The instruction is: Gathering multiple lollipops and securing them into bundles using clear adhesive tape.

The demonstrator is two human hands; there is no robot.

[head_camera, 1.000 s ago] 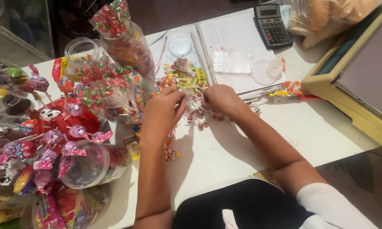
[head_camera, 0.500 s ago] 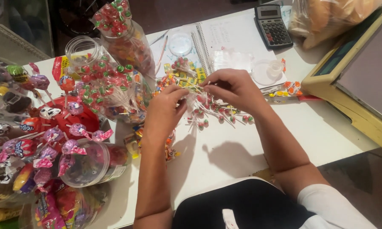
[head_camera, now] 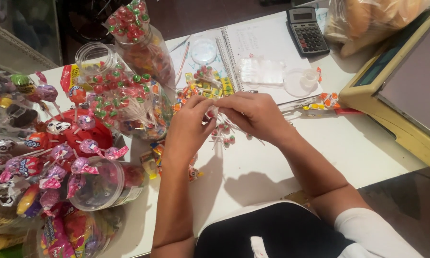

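Above white table (head_camera: 272, 167): left hand (head_camera: 188, 126), right hand (head_camera: 253, 114) pinch lollipop bundle (head_camera: 223, 131).

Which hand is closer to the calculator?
Right. The right hand sits below and a little left of the calculator, across the notebook. The left hand is farther left, beside the lollipop jar.

Both hands meet above the middle of the bench (head_camera: 253, 167), the left hand (head_camera: 188, 129) touching the right hand (head_camera: 253, 114) around a bunch of small lollipops (head_camera: 223, 134). Behind them lies an open notebook (head_camera: 267, 43), with a calculator (head_camera: 306, 31) at its right edge. Jars of lollipops (head_camera: 129, 95) stand to the left, a lollipop stand (head_camera: 74, 134) farther left. A scale (head_camera: 406, 91) sits at the right, with a bag of bread (head_camera: 368, 19) behind it.
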